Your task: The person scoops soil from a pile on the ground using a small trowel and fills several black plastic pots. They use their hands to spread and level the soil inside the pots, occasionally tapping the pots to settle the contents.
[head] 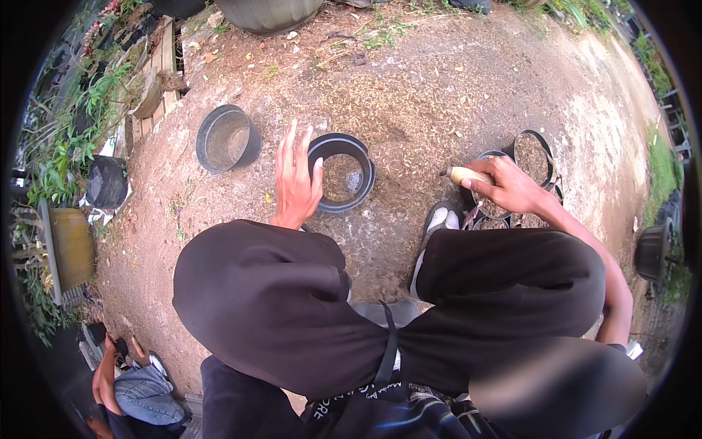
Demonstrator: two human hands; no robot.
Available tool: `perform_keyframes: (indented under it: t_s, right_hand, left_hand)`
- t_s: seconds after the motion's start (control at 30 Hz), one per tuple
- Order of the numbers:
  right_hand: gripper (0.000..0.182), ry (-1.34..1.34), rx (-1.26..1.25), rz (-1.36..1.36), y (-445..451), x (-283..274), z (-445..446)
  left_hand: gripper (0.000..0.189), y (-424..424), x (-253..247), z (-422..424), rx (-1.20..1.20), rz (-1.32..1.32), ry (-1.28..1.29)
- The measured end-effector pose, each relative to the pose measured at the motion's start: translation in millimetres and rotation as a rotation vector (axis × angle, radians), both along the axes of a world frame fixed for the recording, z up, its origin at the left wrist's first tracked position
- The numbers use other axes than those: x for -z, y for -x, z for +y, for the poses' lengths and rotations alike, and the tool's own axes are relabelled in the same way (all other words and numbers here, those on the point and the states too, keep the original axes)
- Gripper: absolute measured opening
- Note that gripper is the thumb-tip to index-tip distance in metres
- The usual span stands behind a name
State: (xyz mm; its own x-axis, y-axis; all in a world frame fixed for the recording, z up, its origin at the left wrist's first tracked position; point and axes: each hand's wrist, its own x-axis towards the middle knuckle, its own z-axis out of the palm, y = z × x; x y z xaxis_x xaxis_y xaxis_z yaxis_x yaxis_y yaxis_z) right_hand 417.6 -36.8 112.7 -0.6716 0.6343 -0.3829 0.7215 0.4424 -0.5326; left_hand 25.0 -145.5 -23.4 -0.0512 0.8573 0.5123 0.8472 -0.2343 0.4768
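My left hand (pixel 296 178) has its fingers apart and holds nothing. It is at the left side of a round black plastic pot (pixel 366 189), with the thumb over the rim; whether it touches is hard to tell. Ground litter or soil shows inside that pot. My right hand (pixel 507 184) is closed around the wooden handle (pixel 460 175) of a hand tool, whose dark end points left. The tool's working part cannot be made out. Below and beside this hand stand several black pots (pixel 548 175) with soil-like fill, partly hidden by the hand and forearm.
A grey-black plastic pot (pixel 249 145) sits left of my left hand. Dry husks (pixel 406 104) litter the ground. A large pot (pixel 269 13) stands at the far edge; a yellowish planter (pixel 74 247) and plants line the left. Another person (pixel 145 392) sits at lower left.
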Motion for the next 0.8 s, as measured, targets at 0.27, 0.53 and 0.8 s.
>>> perform_keyframes:
  t_s: [0.27,0.53,0.8]
  right_hand:
    - [0.049,0.107,-0.225,-0.147,88,3,23]
    - [0.048,0.109,-0.167,-0.209,126,16,15]
    - [0.054,0.055,-0.269,-0.240,150,23,32]
  left_hand:
    - [0.085,-9,3,-36,0.411,0.186,0.150]
    - [0.094,-42,20,-40,0.505,0.310,0.343]
    - [0.093,-41,26,-45,0.407,0.264,0.319]
